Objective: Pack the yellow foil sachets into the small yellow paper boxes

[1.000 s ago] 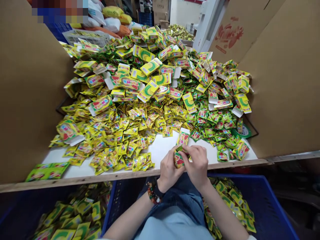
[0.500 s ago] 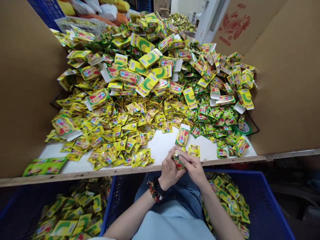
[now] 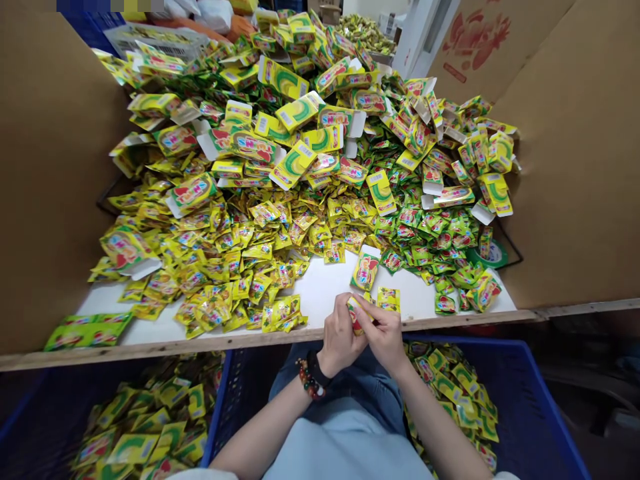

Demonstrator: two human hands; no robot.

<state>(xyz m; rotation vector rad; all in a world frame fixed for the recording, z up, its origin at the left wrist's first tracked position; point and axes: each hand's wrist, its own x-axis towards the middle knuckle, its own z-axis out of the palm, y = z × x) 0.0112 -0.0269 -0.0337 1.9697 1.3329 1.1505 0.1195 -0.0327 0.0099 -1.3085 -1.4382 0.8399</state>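
Both of my hands meet at the table's front edge around one small candy box (image 3: pixel 355 317), mostly covered by my fingers. My left hand (image 3: pixel 340 333) wraps it from the left. From the right, my right hand (image 3: pixel 384 331) presses its thumb and fingers at the box's top end. Just beyond my hands an open-flapped box (image 3: pixel 365 269) lies face up on the white tabletop (image 3: pixel 321 293). A yellow sachet (image 3: pixel 389 299) lies beside my right hand's fingers, and another is partly hidden behind them.
Yellow sachets (image 3: pixel 215 300) heap at left, green sachets (image 3: pixel 417 247) at right, with a mound of boxes (image 3: pixel 295 127) behind. Cardboard walls (image 3: pixel 575 167) flank the table. Below, a blue crate (image 3: pixel 530 393) and a left crate (image 3: pixel 217 413) hold packed boxes. Green sachet strips (image 3: pixel 87 331) lie at left.
My right hand's fingers have shifted over the box's top end, and its white flap no longer shows. The box has turned slightly in my hands.
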